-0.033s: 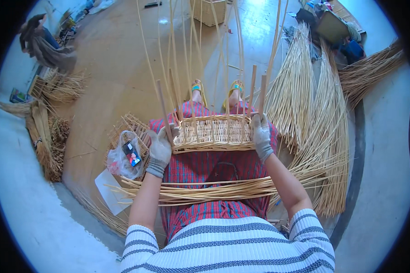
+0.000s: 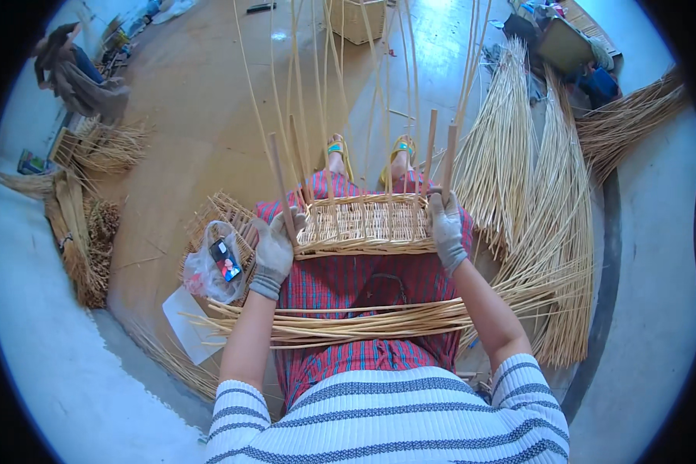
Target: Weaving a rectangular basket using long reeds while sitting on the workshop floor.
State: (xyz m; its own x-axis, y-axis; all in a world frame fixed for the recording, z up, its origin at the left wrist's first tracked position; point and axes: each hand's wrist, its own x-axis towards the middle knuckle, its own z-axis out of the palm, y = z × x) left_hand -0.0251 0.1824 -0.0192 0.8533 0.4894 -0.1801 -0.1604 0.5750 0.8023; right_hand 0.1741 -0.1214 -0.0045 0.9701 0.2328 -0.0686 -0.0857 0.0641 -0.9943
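Observation:
A shallow, oblong woven wicker basket (image 2: 365, 248) rests across my lap, with long thin stakes rising from its sides and fanning outward away from me. Thicker wooden posts (image 2: 279, 174) stand at its corners. My left hand (image 2: 272, 251), in a pale knitted glove, is closed round the left end, its thumb by the near corner post. At the right end my gloved right hand (image 2: 445, 232) grips the basket beside the other near post (image 2: 449, 162). Some fingers of both hands are hidden behind the weave. Between body and basket, a bundle of loose rods (image 2: 356, 329) lies over my thighs.
Large sheaves of pale rods (image 2: 501, 147) lean and spread on the right. Left of my legs sit a plastic bag (image 2: 201, 272) with a phone (image 2: 225, 261) on it, wickerwork (image 2: 224, 213) and a white sheet (image 2: 182, 325). Farther ahead stands a box-like container (image 2: 356, 19).

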